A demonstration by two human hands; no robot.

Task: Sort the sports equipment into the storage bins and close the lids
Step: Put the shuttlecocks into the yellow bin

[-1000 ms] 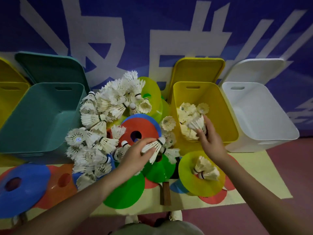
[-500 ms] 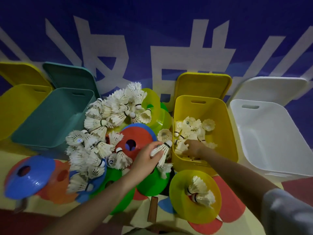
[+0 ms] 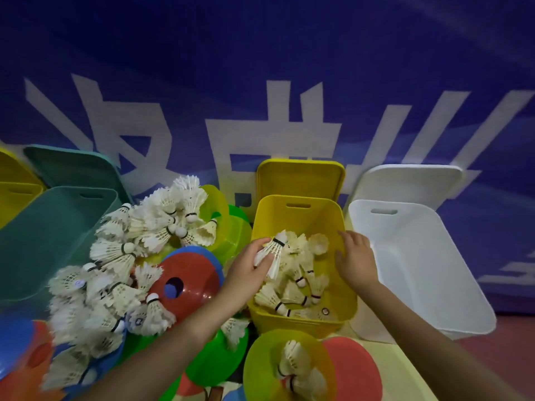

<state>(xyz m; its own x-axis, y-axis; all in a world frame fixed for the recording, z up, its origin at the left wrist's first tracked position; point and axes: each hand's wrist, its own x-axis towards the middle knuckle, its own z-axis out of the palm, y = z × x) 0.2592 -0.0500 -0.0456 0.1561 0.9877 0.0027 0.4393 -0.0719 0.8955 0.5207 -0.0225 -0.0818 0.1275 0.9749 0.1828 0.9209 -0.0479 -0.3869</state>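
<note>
Gripping a shuttlecock (image 3: 271, 251) over the near-left rim of the yellow bin (image 3: 301, 321), cork end up and away, skirt toward the palm, the left hand (image 3: 246, 270) needs only release, while the right hand (image 3: 354, 260) hovers inside, empty and slack.

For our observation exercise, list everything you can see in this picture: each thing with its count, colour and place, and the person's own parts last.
Yellow bin: one, open, centre right, holding shuttlecocks; its lid stands behind.
White bin: one, open, far right, nothing seen inside.
Teal bin: one, open, left.
Second yellow bin: one, partly cut off, far left.
Loose shuttlecocks: many, white, heaped left of centre.
Disc cones: several; red, blue, green, yellow, orange; under and around the heap.
Banner: one, blue with white characters, behind.
Left hand: holds white shuttlecocks over the yellow bin's edge.
Right hand: open, over the yellow bin.
</note>
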